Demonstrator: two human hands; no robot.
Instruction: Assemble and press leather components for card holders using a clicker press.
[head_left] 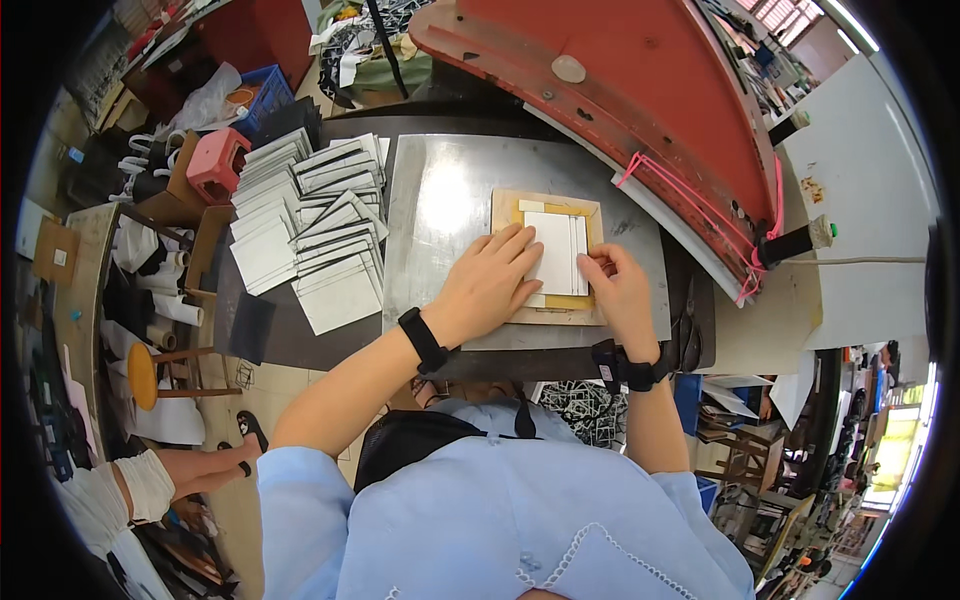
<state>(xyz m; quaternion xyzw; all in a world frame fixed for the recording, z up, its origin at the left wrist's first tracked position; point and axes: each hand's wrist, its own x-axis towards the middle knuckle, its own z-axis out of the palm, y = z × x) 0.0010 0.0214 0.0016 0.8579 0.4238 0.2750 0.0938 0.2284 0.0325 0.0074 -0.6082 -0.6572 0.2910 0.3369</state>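
- Head view: I see my left hand [492, 278] lying flat, fingers spread, on a white card sheet [556, 253] set inside a tan wooden frame [592, 212], seemingly pressing it so it cannot slide.
- My right hand [617, 285] has its fingers curled together on the sheet's near right edge, pinching or nudging it into line.
- Frame and sheet sit toward the right of the grey metal plate [440, 215] on the desk.
- Fanned stacks of white cards [310, 225] crowd the desk's left edge.
- A red press lid [640, 90] overhangs the far edge, with a pink cord [700, 210]; it limits room beyond the frame.
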